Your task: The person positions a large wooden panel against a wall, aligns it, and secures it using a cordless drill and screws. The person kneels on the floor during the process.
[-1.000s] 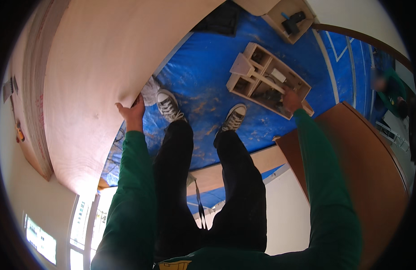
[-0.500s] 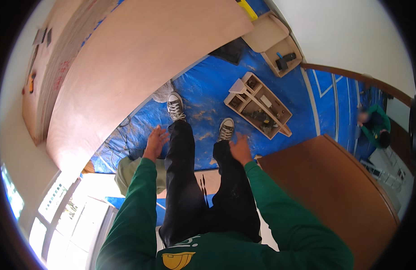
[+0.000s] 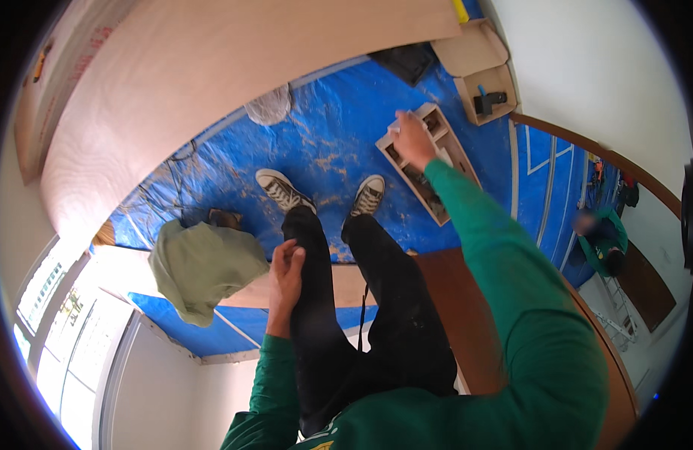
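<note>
My right hand [image 3: 414, 142] reaches down over the upper-left end of a wooden toolbox [image 3: 460, 154] standing on the blue floor sheet. The back of that hand hides most of its fingers, so their grip is unclear. The toolbox has compartments with dark small items and a white piece inside; my sleeve covers part of it. My left hand [image 3: 286, 279] hangs beside my left thigh, empty, its fingers loosely bent and apart. Closest to it lies a grey-green cloth [image 3: 200, 262] draped over something.
A large plywood sheet [image 3: 234, 52] spans the far left. An open wooden box [image 3: 487, 86] with a black tool stands by the wall, near a black case [image 3: 406, 64]. A brown panel [image 3: 459, 300] is at my right. Cords [image 3: 174, 165] lie left. A co-worker [image 3: 605, 240] is far right.
My right arm has stretched forward to the toolbox. The left hand has dropped nearer my thigh. My view and feet have shifted, bringing more of the cloth into sight.
</note>
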Tool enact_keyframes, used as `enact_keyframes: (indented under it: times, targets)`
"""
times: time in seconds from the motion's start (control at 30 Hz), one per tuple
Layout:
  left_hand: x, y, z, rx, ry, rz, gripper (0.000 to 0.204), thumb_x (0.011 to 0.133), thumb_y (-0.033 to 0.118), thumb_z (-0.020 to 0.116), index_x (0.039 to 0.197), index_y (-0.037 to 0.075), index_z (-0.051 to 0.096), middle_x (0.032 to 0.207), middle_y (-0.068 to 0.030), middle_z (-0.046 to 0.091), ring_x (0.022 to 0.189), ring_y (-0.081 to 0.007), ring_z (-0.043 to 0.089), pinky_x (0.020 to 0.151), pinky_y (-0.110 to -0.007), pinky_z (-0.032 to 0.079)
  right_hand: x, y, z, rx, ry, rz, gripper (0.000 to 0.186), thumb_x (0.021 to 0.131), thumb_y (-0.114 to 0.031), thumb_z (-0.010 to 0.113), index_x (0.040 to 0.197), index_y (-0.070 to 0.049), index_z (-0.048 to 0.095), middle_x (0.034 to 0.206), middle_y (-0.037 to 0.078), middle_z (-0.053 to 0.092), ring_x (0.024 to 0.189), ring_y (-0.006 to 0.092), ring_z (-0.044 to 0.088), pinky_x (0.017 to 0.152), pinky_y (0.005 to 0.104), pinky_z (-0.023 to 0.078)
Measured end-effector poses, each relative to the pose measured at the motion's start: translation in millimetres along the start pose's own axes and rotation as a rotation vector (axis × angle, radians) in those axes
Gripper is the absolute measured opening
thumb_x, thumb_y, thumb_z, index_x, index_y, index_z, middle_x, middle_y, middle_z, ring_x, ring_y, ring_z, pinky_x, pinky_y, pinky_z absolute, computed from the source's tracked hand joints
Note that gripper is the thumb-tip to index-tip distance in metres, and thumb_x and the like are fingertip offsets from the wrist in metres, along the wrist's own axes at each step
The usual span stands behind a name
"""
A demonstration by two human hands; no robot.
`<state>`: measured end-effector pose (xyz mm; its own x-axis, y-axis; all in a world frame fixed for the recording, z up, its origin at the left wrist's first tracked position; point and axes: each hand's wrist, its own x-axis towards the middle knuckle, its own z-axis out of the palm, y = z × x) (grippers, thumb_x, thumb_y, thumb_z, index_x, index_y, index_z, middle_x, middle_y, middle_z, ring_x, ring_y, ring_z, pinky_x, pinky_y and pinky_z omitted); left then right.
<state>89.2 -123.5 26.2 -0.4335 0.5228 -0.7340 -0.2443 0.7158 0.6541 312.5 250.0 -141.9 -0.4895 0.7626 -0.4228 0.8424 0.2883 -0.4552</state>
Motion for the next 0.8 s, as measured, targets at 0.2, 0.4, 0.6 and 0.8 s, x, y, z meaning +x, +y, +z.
enact_keyframes:
  times: [0.2, 0.4, 0.6, 0.8]
  targets:
    - [67.1, 25.8, 56.1, 0.393, -0.391, -0.038, 0.043, 0.104, 0.023, 0.071, 0.139, 0.000, 0.061, 0.119, -0.0148, 0.070, 0.113, -0.0260, 0.069, 0.098, -0.038, 0.053, 183.2, 72.5, 49.6, -0.499, 0.007, 0.146, 0.060, 0.097, -0.037, 0.075, 0.140, -0.001, 0.056, 0.141, 0.021, 0.056, 0.135, 0.0402, 0.057, 0.105, 0.0592, 0.052]
    - [94.1, 47.7, 26.7, 0.563, -0.407, 0.058, 0.049, 0.099, 0.026, 0.074, 0.140, 0.002, 0.062, 0.123, -0.0194, 0.068, 0.116, -0.0374, 0.067, 0.099, -0.044, 0.053, 213.2, 129.0, 112.9, -0.595, -0.034, 0.178, 0.049, 0.098, -0.032, 0.071, 0.134, 0.000, 0.060, 0.131, 0.021, 0.062, 0.128, 0.0399, 0.062, 0.099, 0.0613, 0.055]
    - [106.4, 55.4, 38.0, 0.553, -0.479, 0.001, 0.049, 0.103, 0.034, 0.071, 0.140, 0.003, 0.061, 0.123, -0.0189, 0.068, 0.114, -0.0334, 0.068, 0.097, -0.042, 0.053, 107.9, 130.2, 38.7, -0.466, 0.061, -0.165, 0.021, 0.100, -0.014, 0.061, 0.116, -0.001, 0.059, 0.116, 0.023, 0.063, 0.113, 0.0448, 0.064, 0.091, 0.0554, 0.059]
    - [116.7, 43.6, 57.1, 0.595, -0.541, -0.020, 0.048, 0.103, 0.035, 0.070, 0.140, 0.006, 0.062, 0.123, -0.0181, 0.068, 0.111, -0.0324, 0.069, 0.096, -0.042, 0.055, -47.0, 131.0, -102.0, -0.280, 0.037, 0.007, 0.017, 0.100, -0.010, 0.063, 0.113, -0.001, 0.057, 0.113, 0.025, 0.060, 0.109, 0.0484, 0.060, 0.094, 0.0556, 0.051]
